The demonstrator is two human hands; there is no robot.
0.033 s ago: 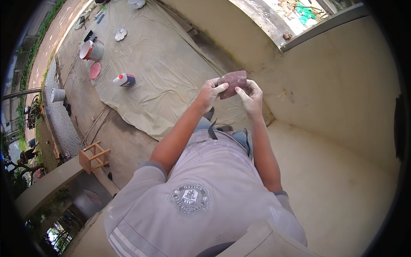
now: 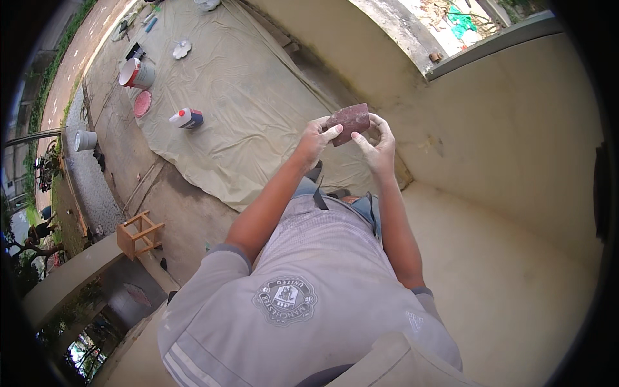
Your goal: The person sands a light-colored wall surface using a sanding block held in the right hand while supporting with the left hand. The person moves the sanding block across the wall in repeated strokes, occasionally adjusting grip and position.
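Observation:
A small reddish-brown piece of sandpaper (image 2: 350,124), dusted with white, is held up in front of me and bows in a curve. My left hand (image 2: 314,140) is closed on its left end, the thumb lying across the front. At the right end, my right hand (image 2: 379,148) grips the sheet, its thumb at the lower edge and its fingers partly hidden behind. White powder coats the fingers of both hands. Below the hands a cloth sheet (image 2: 258,135) covers the floor.
On or beside the sheet are a white-and-red bucket (image 2: 145,79), a pink lid (image 2: 142,104), and a white-and-blue jug (image 2: 189,119). A grey bucket (image 2: 86,140) and a wooden stool (image 2: 132,244) stand at left. A beige wall (image 2: 509,122) rises close on my right.
The sandpaper curves more than before and sits slightly higher and to the left. My right thumb and fingers have shifted a little along its edge.

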